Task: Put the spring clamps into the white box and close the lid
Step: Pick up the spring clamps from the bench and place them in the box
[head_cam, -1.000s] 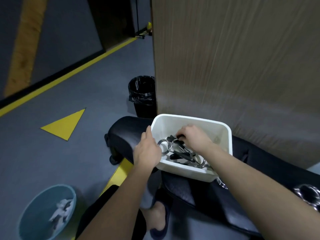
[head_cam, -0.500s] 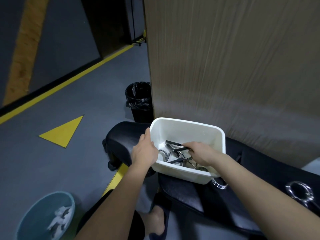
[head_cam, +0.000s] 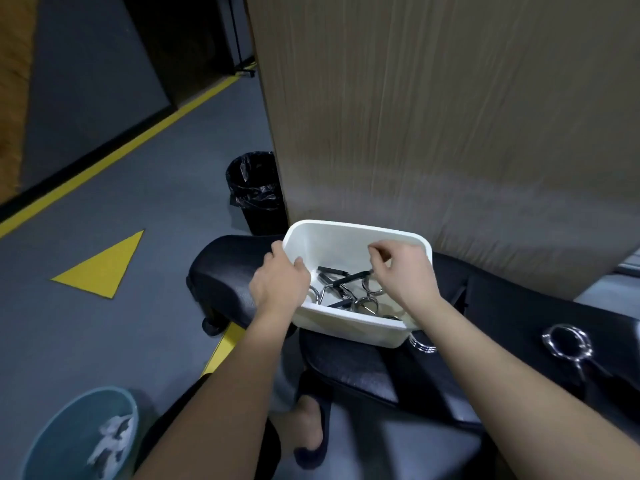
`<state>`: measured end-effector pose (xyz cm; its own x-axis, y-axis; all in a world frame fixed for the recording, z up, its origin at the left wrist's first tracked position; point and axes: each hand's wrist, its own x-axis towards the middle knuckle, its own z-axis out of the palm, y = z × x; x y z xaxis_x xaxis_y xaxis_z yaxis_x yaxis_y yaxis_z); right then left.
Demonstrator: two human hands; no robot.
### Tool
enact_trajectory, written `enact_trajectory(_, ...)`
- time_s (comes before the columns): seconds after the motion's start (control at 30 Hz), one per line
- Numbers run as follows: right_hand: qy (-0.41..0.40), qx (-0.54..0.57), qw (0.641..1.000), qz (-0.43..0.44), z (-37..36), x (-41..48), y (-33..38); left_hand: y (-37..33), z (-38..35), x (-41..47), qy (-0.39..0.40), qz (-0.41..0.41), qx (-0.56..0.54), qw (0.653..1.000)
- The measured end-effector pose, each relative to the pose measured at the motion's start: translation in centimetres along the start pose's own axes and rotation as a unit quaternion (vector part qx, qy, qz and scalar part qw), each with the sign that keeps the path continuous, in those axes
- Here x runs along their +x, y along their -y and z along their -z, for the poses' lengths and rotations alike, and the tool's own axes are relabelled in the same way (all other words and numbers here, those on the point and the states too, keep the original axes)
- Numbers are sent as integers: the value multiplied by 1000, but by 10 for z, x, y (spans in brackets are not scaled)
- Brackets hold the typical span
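Note:
The white box [head_cam: 346,233] rests on a black padded bench [head_cam: 221,271], lid off and out of sight. Several chrome spring clamps with black handles [head_cam: 341,289] lie inside it. My left hand [head_cam: 278,285] grips the box's left rim, thumb inside. Over the box's right half hovers my right hand [head_cam: 403,268], fingers loosely curled with nothing held. One more spring clamp [head_cam: 568,344] lies on the bench at the right. Another chrome piece [head_cam: 422,345] peeks out beside the box's near right corner.
A tall wooden panel [head_cam: 450,116] stands right behind the box. A black bin [head_cam: 256,192] sits to its left on the grey floor, and a teal bin [head_cam: 79,438] at bottom left. My foot in a sandal [head_cam: 310,431] is under the bench.
My right hand has come up out of the box, leaving the clamps inside, and now hovers above them. My left hand keeps its hold on the rim.

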<state>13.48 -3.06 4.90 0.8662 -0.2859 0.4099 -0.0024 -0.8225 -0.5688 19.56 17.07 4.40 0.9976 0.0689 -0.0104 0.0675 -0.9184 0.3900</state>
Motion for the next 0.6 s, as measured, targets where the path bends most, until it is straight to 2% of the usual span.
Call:
enact_trajectory(0.07,-74,127,986,-83,14,-2,-1,1,-2,2,-4,-6,7,1000)
enact_trajectory(0.13,-115,196,964,-140,29,-10,-7,2,-3,2,-6,-10,16,1000)
enact_trajectory(0.27,-92,156,965,-187,57,-34,-38,-1,-2,-1,-5,-17,31,999)
enact_trajectory(0.33,-52,91,968,-229,67,-47,-69,-3,0,-4,-12,-20,76,997)
enact_trajectory(0.43,58,14,955,-289,73,-65,-110,-15,3,-12,-35,-28,182,982)
enact_trajectory(0.53,207,-100,946,-230,67,-82,-127,-37,-6,-28,13,6,168,986)
enact_trajectory(0.6,262,-155,935,-180,62,-87,-131,-45,-16,-35,10,33,156,987)
